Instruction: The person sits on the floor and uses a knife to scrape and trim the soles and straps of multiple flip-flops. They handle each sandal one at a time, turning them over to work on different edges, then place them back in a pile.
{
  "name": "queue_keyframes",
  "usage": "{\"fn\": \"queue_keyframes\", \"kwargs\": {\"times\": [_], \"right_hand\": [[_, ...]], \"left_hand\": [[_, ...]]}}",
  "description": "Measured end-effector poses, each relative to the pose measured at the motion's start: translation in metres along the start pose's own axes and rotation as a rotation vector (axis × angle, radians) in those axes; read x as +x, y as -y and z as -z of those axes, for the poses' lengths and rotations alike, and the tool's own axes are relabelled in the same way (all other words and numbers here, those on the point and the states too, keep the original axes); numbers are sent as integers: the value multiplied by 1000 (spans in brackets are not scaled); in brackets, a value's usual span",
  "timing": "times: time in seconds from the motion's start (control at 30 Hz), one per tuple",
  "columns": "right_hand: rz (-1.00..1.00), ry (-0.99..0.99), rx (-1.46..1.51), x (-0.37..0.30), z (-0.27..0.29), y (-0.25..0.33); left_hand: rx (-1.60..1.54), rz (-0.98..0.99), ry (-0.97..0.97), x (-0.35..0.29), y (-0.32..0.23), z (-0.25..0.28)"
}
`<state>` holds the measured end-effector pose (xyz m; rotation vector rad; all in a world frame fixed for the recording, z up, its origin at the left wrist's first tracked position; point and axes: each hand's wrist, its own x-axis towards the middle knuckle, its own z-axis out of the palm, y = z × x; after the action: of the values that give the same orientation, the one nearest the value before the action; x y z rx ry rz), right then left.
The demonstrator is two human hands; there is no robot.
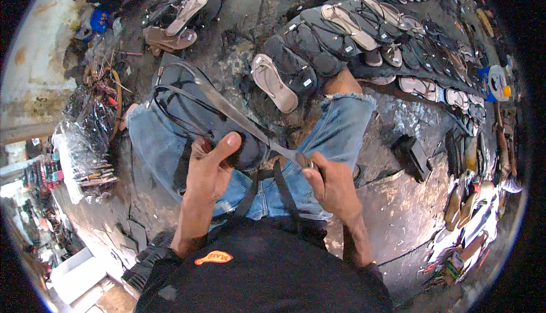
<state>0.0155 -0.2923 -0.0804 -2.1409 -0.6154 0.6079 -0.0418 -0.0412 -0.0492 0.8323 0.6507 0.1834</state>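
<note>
Across my left thigh lies a black strappy sandal (196, 99), its thin straps standing up in loops. My left hand (208, 168) is closed on its near end, thumb on top and the other fingers partly hidden beneath. A long, curved metal blade, seemingly a knife (248, 123), passes over the sandal from right to upper left, slightly blurred. In my right hand (336, 189) I grip its handle end; the handle itself is mostly covered by my fingers. Whether the blade touches the sandal, I cannot tell.
Rows of black and beige sandals (278, 82) cover the floor ahead and to the right. Another small pile of sandals (185, 20) lies at the far left. A blue-and-white container (496, 83) stands far right, a dark block (415, 156) nearer. Plastic-wrapped clutter (88, 122) sits on my left.
</note>
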Motion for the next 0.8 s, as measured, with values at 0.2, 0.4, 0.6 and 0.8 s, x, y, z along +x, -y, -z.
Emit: {"fn": "queue_keyframes", "kwargs": {"times": [0.2,0.4,0.6,0.8], "right_hand": [[73,113,163,50,-25,13],[85,-209,579,122,-66,28],[77,-23,343,38,-77,25],[9,-131,64,75,-107,21]], "left_hand": [[127,32,-68,0,5,31],[263,12,-31,-13,-4,19],[55,-76,-358,-9,-3,9],[155,-44,-402,-12,6,17]]}}
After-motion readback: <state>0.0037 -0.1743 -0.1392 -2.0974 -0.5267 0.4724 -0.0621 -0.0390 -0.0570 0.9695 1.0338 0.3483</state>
